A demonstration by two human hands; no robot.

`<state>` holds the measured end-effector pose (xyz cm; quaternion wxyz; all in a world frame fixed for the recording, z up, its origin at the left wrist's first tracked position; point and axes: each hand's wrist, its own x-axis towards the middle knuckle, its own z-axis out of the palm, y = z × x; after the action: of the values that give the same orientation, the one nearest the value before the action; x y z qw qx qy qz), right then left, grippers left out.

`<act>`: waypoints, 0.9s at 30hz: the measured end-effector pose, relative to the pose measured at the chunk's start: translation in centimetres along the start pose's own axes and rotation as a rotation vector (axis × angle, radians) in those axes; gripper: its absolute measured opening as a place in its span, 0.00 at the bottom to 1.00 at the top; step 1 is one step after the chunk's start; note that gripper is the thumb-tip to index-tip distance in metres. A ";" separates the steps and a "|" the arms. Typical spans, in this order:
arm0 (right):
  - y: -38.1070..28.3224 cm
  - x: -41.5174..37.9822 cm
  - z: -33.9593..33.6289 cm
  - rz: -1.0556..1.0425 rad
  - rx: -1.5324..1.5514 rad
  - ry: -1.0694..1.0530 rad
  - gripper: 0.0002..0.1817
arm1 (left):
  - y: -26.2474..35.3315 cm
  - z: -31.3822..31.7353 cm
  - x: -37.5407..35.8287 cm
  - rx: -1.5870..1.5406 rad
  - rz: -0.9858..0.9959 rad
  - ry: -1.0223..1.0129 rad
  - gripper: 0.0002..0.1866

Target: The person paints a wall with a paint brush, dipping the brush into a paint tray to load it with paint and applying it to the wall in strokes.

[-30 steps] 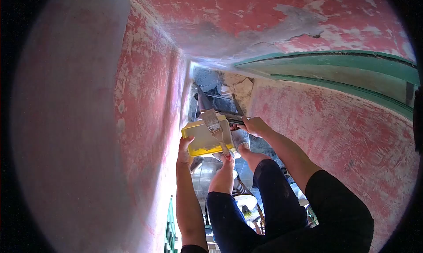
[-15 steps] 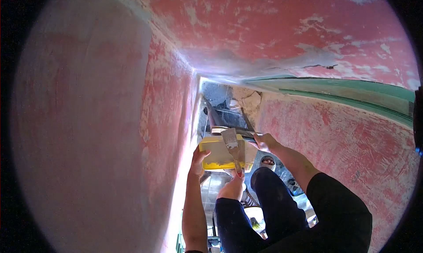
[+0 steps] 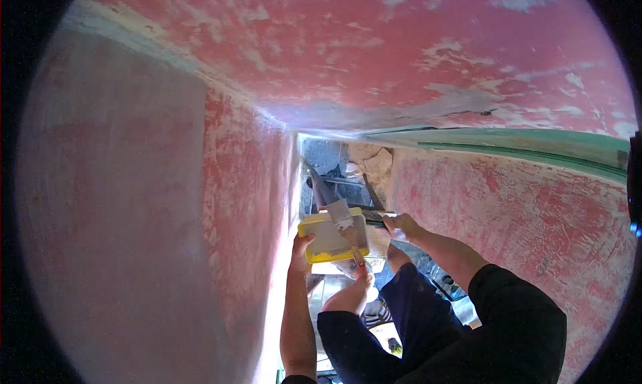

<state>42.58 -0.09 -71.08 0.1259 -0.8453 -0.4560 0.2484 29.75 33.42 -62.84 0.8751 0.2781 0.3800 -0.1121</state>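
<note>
My left hand (image 3: 301, 250) grips the left side of a yellow plastic tub (image 3: 330, 255), thumb over the rim. Pale grey putty (image 3: 326, 235) coats the inside of the tub. Across it rests a putty knife (image 3: 347, 231), its smeared blade past the far rim and its handle pointing towards my body. My right hand (image 3: 401, 227) is closed on the dark handle of a flat, trowel-like tool (image 3: 374, 217), held at the tub's right far corner. Much of that tool is hidden behind the tub.
A wall with grey plaster over red paint (image 3: 127, 183) stands close on my left. Ahead is a patchy red wall (image 3: 374, 49), with a green ledge (image 3: 521, 150) at the right. Below are a wooden board (image 3: 378, 240), a grey pole (image 3: 321, 186) and dark floor tiles (image 3: 321, 153).
My view has tilted upwards a little, and the walls shift in it. Tub and putty knife have turned slightly. My legs have moved, and the sandalled foot is hidden now.
</note>
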 end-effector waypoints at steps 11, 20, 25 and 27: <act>-0.8 -0.5 -0.6 -0.103 -0.036 0.177 0.24 | -2.1 -2.5 0.1 -0.064 0.150 0.100 0.32; -1.3 -0.4 -1.0 -0.080 -0.061 0.145 0.24 | -4.2 -0.9 -2.4 -0.143 0.225 0.129 0.29; -1.3 0.5 -0.4 -0.039 -0.059 0.041 0.27 | -4.9 -0.1 -4.5 -0.166 0.295 0.106 0.29; -2.2 2.5 -0.7 -0.071 -0.107 0.030 0.27 | -5.2 -0.5 -4.6 -0.147 0.304 0.127 0.29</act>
<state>42.51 3.22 -70.29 0.0959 -0.8378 -0.4962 0.2065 24.20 29.32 -61.86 0.8742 0.2741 0.3951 0.0674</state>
